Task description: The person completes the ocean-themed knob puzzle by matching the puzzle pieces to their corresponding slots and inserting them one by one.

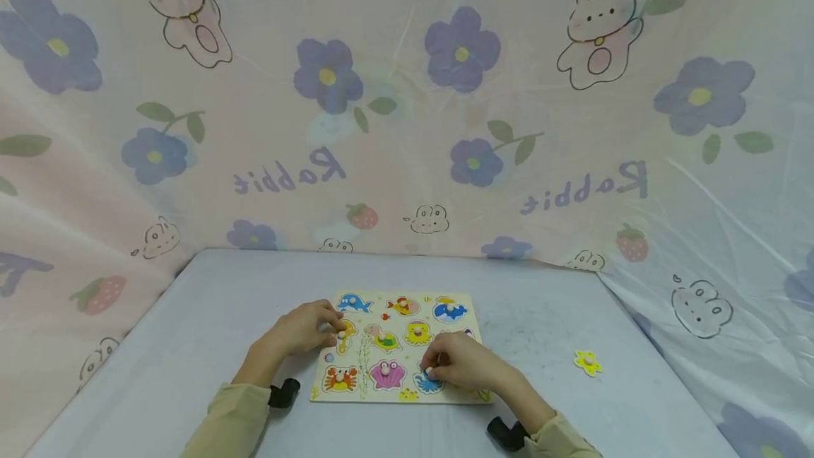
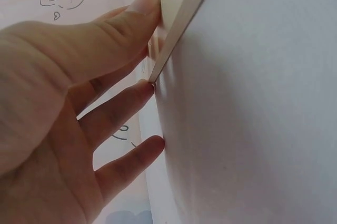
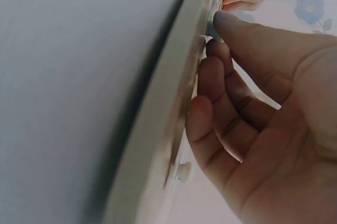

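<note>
A wooden knob puzzle board (image 1: 381,396) of sea animals lies on the table. My right hand (image 1: 467,366) pinches the small knob of a blue puzzle piece (image 1: 429,385) at its lower right; in the right wrist view, thumb and forefinger (image 3: 218,50) meet over something bluish close to the board face. At the left side of the board, my left hand (image 1: 308,327) has its fingertips beside the yellow seahorse piece (image 1: 343,342). The left wrist view shows a fingertip (image 2: 145,87) right at the board's edge, the other fingers spread. Part of the board's right side is hidden by the right hand.
A loose yellow starfish piece (image 1: 588,363) lies on the white table (image 1: 534,316), right of the board. Other pieces sit in the board, including a crab (image 1: 340,379), a pink shell (image 1: 388,375) and a turtle (image 1: 384,339). A printed curtain (image 1: 394,126) hangs behind.
</note>
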The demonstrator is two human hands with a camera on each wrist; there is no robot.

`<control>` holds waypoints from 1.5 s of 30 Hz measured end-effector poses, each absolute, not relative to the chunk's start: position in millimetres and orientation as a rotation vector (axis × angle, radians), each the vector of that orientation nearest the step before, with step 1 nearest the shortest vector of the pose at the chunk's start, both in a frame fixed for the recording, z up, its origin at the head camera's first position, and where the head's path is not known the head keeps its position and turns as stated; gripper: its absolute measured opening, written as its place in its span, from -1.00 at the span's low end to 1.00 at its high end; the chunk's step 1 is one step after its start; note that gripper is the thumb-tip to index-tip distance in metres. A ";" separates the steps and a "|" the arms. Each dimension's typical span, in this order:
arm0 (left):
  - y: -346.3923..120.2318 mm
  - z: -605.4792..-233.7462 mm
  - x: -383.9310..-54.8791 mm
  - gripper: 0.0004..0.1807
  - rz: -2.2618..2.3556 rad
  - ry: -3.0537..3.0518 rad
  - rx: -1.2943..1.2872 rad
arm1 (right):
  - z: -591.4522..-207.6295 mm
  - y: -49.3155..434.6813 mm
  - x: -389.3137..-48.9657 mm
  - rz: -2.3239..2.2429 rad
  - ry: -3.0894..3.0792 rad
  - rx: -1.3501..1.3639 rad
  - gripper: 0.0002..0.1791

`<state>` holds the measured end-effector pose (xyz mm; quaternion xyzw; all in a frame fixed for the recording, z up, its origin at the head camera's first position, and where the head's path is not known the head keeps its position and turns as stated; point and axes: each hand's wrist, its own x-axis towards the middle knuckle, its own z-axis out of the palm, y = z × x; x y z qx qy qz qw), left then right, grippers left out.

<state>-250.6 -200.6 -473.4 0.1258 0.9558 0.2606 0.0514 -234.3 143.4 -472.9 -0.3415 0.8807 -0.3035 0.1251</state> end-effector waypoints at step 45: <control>-201.5 -474.9 -248.2 -0.80 0.830 2.905 0.383 | -455.7 365.1 -234.1 -0.949 2.931 -0.514 -0.74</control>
